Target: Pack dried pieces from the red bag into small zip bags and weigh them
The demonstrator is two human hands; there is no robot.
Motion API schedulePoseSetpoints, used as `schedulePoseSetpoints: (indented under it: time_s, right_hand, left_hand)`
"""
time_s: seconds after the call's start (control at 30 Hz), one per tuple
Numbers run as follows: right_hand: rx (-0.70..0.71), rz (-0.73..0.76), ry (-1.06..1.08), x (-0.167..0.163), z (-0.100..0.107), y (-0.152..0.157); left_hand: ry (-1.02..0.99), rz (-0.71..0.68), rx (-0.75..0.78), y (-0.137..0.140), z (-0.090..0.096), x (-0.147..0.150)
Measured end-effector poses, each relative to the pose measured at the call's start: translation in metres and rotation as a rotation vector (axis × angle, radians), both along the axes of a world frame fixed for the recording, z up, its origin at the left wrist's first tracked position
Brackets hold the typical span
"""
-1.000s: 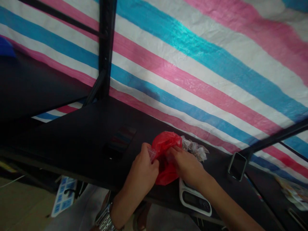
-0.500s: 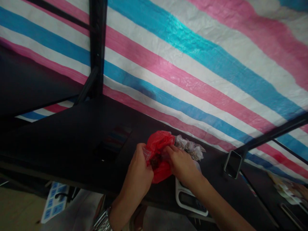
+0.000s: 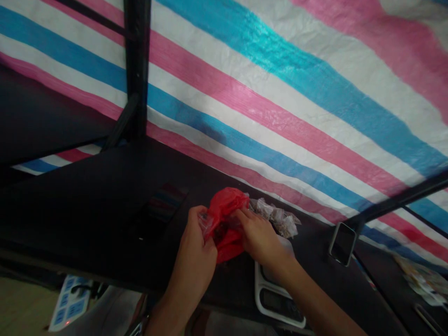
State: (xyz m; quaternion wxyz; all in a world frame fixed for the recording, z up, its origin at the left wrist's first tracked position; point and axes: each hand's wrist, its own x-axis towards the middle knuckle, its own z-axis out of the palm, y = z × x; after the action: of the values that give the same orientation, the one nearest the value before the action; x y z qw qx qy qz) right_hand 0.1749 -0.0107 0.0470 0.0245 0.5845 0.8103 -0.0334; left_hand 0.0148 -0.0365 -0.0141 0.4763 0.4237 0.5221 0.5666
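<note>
A red plastic bag [image 3: 229, 198] is held over the black table with its mouth spread, and something dark shows inside. My left hand [image 3: 198, 252] is closed on the bag's left edge, where a bit of clear plastic [image 3: 206, 223] also sticks out by the fingers. On the opposite side, my right hand [image 3: 261, 235] is closed on the rim, its fingertips partly hidden in the red folds. Behind that hand lie several small clear bags [image 3: 280, 217] with bits inside. A white scale [image 3: 280, 303] sits partly under my right forearm.
A phone [image 3: 343, 243] leans against a black frame bar at the right. Striped plastic sheeting [image 3: 280, 112] hangs behind the black table [image 3: 87, 205]. A black post [image 3: 136, 70] rises at the back left. More packets [image 3: 425, 280] lie at the far right.
Both hands and the red bag have shifted a little left, away from the small clear bags. The grip of each hand looks much the same. The view has turned slightly.
</note>
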Motion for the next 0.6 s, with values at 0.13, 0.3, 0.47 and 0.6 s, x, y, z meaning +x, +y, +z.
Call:
schedulePoseSetpoints:
  time_s: [0.13, 0.3, 0.47, 0.6]
  right_hand:
    - [-0.047, 0.032, 0.085, 0.003, -0.002, 0.012]
    - [-0.061, 0.118, 0.222, 0.001, -0.006, 0.021]
    - [-0.135, 0.224, 0.443, 0.003, 0.002, 0.016]
    - [-0.204, 0.316, 0.358, 0.006, 0.015, 0.0]
  left_hand:
    - [0.036, 0.026, 0.029, 0.003, 0.0, -0.002]
    - [0.139, 0.036, 0.131, 0.004, -0.001, -0.004]
    - [0.18, 0.085, 0.182, 0.004, -0.007, -0.001]
    - [0.199, 0.112, 0.211, 0.005, -0.012, 0.0]
